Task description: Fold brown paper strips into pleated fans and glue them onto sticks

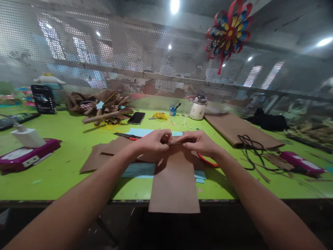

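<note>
Head view: both forearms [80, 196] angle inward over the green table [57, 184], left hand [155, 140] and right hand [201, 141] meeting at a brown paper strip [174, 185].
Each hand's thumb and fingers pinched on the far end. Strip plain, flat, near end past the table's front edge; far-end detail hidden by fingers. Brown sheets [95, 157] and blue paper [140, 170] lie under it; red loop handle [208, 163] just beside right forearm.

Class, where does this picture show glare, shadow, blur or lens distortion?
Head view: glare from the ceiling lamp, top centre; head view: shadow on the brown paper strip below the left hand; head view: outer edges look soft and stretched.
</note>
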Motion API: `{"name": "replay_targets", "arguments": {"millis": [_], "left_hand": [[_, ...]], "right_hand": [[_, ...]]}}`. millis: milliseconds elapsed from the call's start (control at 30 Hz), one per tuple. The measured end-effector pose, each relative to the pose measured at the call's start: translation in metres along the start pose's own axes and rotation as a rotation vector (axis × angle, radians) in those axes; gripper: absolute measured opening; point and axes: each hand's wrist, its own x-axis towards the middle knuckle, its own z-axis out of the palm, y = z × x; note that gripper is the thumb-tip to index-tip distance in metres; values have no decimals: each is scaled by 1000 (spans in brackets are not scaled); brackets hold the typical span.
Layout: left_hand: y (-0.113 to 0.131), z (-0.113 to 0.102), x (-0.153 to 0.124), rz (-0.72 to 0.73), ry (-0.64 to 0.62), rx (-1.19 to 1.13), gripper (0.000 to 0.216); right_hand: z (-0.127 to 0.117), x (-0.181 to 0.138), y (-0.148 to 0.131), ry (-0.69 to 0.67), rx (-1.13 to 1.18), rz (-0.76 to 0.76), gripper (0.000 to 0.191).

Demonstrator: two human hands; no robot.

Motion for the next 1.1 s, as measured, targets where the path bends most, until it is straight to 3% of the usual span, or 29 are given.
{"name": "replay_targets", "arguments": {"millis": [300,533,900,1100], "left_hand": [[12,-4,-6,-40,-154,-233,36],[18,-2,-8,-96,-153,-305,40],[0,3,-5,-10,-206,-161,35],[4,8,-5,15,-192,-204,32]], "right_hand": [[4,2,6,118,-133,-213,30],[5,2,6,174,-180,-287,24],[7,2,9,168,-177,-277,20],[0,-1,0,42,-36,-120,27]]}}
